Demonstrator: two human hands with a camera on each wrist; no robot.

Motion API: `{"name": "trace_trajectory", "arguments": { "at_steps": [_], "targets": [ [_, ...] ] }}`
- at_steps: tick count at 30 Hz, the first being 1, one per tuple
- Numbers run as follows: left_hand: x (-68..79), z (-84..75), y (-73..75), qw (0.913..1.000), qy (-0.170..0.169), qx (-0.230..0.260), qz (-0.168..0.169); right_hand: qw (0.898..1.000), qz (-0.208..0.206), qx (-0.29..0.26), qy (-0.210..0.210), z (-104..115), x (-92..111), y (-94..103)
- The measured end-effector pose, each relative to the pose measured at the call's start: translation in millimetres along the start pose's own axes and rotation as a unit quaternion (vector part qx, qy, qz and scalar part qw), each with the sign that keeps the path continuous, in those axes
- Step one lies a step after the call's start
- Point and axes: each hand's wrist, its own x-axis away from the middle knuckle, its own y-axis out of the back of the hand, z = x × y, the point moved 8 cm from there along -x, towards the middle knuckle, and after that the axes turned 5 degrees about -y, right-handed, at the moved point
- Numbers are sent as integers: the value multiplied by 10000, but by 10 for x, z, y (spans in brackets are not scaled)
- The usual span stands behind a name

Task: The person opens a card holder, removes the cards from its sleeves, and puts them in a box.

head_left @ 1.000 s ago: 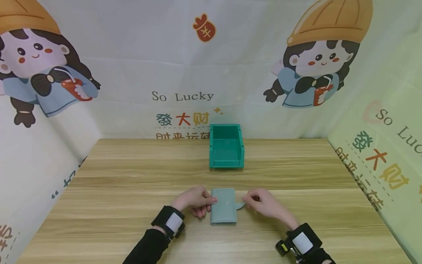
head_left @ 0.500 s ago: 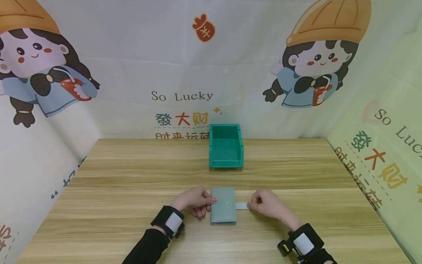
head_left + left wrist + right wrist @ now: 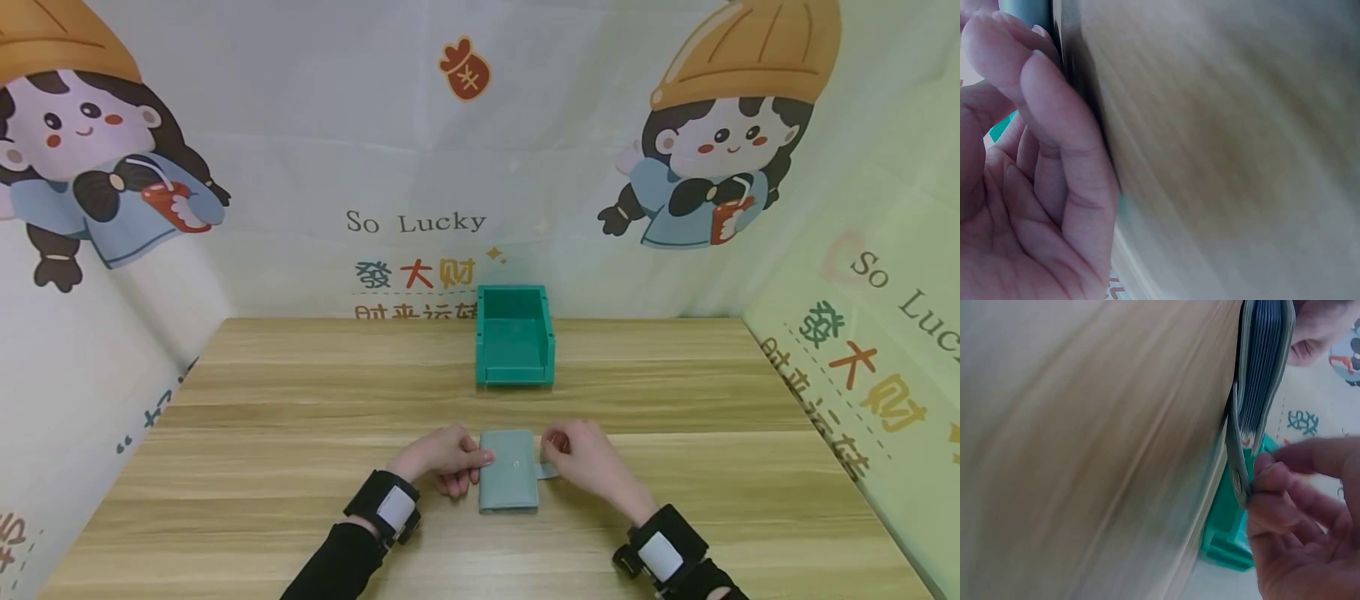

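Plainly, we see the pale blue-green card holder [image 3: 508, 492] on the wooden bench [image 3: 300, 400], near the middle, well apart from the green bin [image 3: 515, 375] at the far side. Our left hand [image 3: 442, 456] grips its left edge, thumb on the cover. At its right, our right hand [image 3: 587, 458] touches the strap [image 3: 547, 472] with bunched fingers; we cannot tell whether they pinch it. Leaves [image 3: 1263, 369] show between the covers.

With forearms [image 3: 337, 557] angled inward, the left hand [image 3: 444, 460] and right hand [image 3: 588, 460] sit close together, fingers [image 3: 1063, 119] bent.
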Motion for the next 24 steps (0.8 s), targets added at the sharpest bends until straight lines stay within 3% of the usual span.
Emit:
{"name": "trace_trajectory", "arguments": {
  "at_steps": [5,11,19,24],
  "targets": [
    [-5,13,-5,10000,39,19,-21,9973,263,-433,-537,-6,-35,-84],
    [-6,11,-3,10000,57,-32,-56,9813,870,-1325,-1097,-101,-40,-209],
    [-25,6,-3,9999,-7,-104,-44,9686,1325,-1818,-1059,-121,-9,-279],
    [-13,-44,27,9986,-165,-348,-374,9671,1332,-1939,-964,-123,13,-267]
  ]
}}
